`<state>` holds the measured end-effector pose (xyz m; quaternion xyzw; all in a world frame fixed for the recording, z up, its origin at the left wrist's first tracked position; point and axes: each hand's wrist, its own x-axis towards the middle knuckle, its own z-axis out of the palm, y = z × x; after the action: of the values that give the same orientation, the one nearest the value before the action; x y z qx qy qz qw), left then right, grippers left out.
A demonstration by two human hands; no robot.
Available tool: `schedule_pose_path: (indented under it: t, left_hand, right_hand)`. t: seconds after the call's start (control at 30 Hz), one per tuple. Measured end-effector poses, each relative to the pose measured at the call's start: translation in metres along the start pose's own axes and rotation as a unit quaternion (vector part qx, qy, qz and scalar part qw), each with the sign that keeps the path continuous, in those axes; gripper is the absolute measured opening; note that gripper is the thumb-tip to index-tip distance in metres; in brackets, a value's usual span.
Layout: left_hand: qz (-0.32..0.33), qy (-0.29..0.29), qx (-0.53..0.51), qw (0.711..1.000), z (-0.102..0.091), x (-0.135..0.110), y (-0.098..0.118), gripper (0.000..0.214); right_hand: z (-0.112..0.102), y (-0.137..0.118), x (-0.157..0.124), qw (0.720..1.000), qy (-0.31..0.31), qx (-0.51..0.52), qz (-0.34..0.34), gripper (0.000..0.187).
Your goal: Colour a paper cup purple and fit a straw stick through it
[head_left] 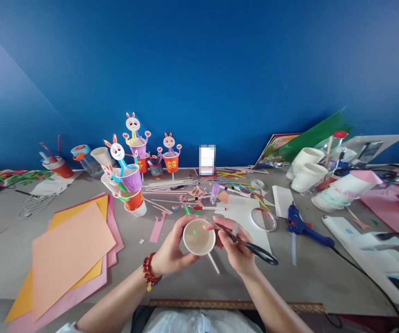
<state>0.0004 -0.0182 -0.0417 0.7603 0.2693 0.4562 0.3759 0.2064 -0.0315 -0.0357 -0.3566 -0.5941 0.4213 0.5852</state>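
Note:
My left hand (173, 245) is wrapped round a white paper cup (199, 247), its open mouth facing up toward me. A small green bit (195, 232) shows inside the cup. Black-handled scissors (260, 253) lie in my right hand (237, 249), handles pointing right and blades toward the cup. Fingertips of the right hand reach the cup's right rim. A white stick (214, 263) juts out below the cup; whether it is fixed to it I cannot tell. Green strips (187, 210) show just behind the cup, partly hidden.
Coloured paper sheets (74, 254) lie at left. Cup-built rabbit figures (130, 178) stand behind them. A blue glue gun (307, 226) with its cord, a tape roll (264, 219), a white power strip (355, 249) and more paper cups (308, 175) are at right. Pens and scraps litter the middle.

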Motion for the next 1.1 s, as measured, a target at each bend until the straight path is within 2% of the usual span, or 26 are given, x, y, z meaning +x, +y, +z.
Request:
schedule_pose_path:
  t: [0.13, 0.33, 0.43, 0.53, 0.63, 0.8, 0.9, 1.0, 1.1]
  left_hand:
    - [0.013, -0.011, -0.025, 1.000, 0.001, 0.000, -0.001, 0.077]
    - [-0.003, -0.028, -0.034, 0.999, 0.003, -0.001, -0.003, 0.084]
    - [-0.027, -0.004, -0.051, 0.998, 0.006, 0.000, -0.002, 0.086]
    - [-0.034, 0.025, -0.100, 0.994, 0.008, 0.001, -0.001, 0.079]
    - [-0.037, 0.028, -0.149, 0.988, 0.008, 0.002, -0.002, 0.073]
    - [-0.057, 0.032, -0.145, 0.987, 0.005, 0.001, -0.004, 0.073]
    - [-0.070, 0.063, -0.139, 0.986, 0.006, 0.000, -0.007, 0.073]
    - [-0.102, 0.095, -0.156, 0.978, 0.009, 0.001, -0.008, 0.066]
    - [-0.135, 0.098, -0.199, 0.966, 0.011, 0.004, -0.006, 0.055]
  right_hand:
    - [0.001, -0.006, -0.002, 1.000, -0.011, -0.006, 0.006, 0.024]
    - [0.006, -0.010, 0.000, 0.999, -0.006, -0.038, 0.003, 0.024]
    - [0.009, -0.009, -0.001, 0.999, -0.001, -0.036, 0.015, 0.024]
    - [0.010, -0.007, -0.001, 0.999, 0.004, -0.030, 0.025, 0.024]
    - [0.011, -0.007, -0.001, 0.999, 0.004, -0.023, 0.023, 0.024]
    - [0.014, -0.009, 0.001, 1.000, 0.012, 0.006, 0.025, 0.022]
    - [0.016, -0.009, 0.003, 0.999, 0.026, 0.026, 0.034, 0.021]
    - [0.019, -0.009, 0.005, 0.998, 0.037, 0.033, 0.048, 0.022]
    - [0.019, -0.010, 0.009, 0.997, 0.043, 0.034, 0.062, 0.022]
